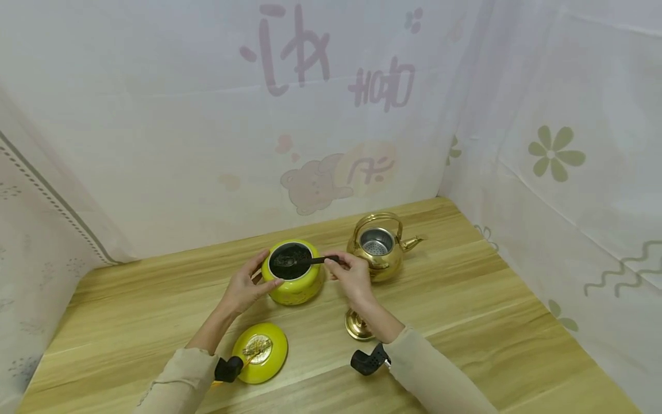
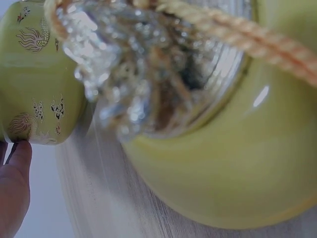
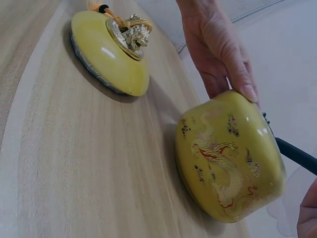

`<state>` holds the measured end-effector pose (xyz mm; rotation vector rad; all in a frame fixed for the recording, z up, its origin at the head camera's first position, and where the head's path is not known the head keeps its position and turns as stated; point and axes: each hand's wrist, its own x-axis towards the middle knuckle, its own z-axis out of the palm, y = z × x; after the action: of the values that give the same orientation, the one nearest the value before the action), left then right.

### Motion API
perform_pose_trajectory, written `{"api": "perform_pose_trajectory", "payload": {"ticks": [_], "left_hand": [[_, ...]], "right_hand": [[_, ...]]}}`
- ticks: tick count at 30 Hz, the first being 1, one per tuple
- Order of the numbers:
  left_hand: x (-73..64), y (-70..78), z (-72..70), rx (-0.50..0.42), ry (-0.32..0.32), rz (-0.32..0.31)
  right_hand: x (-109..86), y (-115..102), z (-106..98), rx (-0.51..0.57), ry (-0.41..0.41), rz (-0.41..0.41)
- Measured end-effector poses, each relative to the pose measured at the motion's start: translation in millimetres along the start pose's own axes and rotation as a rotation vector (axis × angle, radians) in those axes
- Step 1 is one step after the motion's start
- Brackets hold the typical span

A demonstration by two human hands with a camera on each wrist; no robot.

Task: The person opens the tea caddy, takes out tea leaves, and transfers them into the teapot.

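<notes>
A yellow jar with a painted dragon stands on the table, its white-rimmed mouth showing dark loose leaves. My left hand grips the jar from the left, thumb at the near rim and fingers round the far side. Between thumb and fingers, my right hand pinches the handle of a dark spoon. Its bowl lies inside the jar's mouth, over the leaves. In the right wrist view the spoon handle slants out past the jar, and the left thumb presses the jar's upper edge.
Right of the jar stands a gold kettle with a perforated strainer in its opening. A small gold lid lies below it, partly behind the right wrist. The yellow jar lid, with a metallic knob and orange cord, lies near the left forearm.
</notes>
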<state>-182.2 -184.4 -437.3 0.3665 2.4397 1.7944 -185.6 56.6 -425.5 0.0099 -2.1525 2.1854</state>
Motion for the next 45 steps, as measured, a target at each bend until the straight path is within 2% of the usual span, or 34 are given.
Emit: {"api": "perform_pose_trajectory", "payload": {"ticks": [11,17,25,30,36,40,45], "left_hand": [[0.4,0.1,-3.9,0.065,0.0,0.004],[-2.3,0.8,-5.1,0.118,0.046,0.004],[-4.1,18.1,2.3,0.098,0.09,0.022],[-0.8,32.1,16.3,0.058,0.106,0.06],[9.6,50.8,41.5,-0.004,0.052,0.094],[17.3,60.8,60.8,-0.036,0.018,0.088],[26.9,65.3,85.2,-0.066,0.011,0.072]], "right_hand": [[-6.4,-13,-15,0.045,0.021,-0.004],[-12.5,-20,-31,0.088,0.023,-0.019],[-18.9,-26,-65,0.145,0.047,-0.097],[-24.0,-32,-88,0.169,0.076,-0.104],[-29.6,-39,-114,0.151,0.136,-0.106],[-31.3,-42,-130,0.158,0.179,-0.108],[-31.2,-43,-145,0.165,0.233,-0.119]]}}
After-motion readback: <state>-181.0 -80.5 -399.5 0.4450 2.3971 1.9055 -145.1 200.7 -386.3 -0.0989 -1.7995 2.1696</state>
